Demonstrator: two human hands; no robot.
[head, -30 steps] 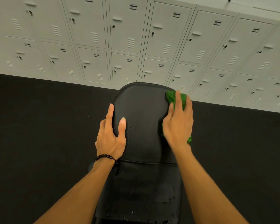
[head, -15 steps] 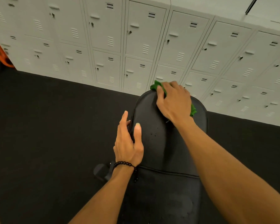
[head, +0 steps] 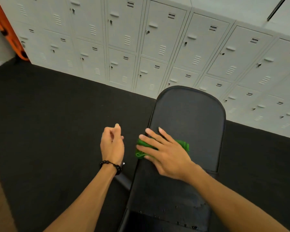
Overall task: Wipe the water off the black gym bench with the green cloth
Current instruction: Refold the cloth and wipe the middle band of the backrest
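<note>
Grey lockers (head: 157, 39) line the wall at twelve o'clock beyond the bench (head: 189, 118). Right hand (head: 166, 153) presses the green cloth (head: 183, 144) flat-fingered on its nine o'clock edge. Left hand (head: 112, 144) hangs loosely curled, empty.

Black beaded bracelet (head: 111, 165), bare forearms

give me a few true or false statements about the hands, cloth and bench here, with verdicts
1. The right hand presses the green cloth onto the black bench with straight fingers. True.
2. The left hand rests on the bench. False: it is off the bench's left side, over the floor, holding nothing.
3. The cloth lies at the far end of the pad. False: it is near the left edge, midway along.
4. Droplets show on the near part of the bench. True.
5. A beaded bracelet is on the right wrist. False: the left.
</note>
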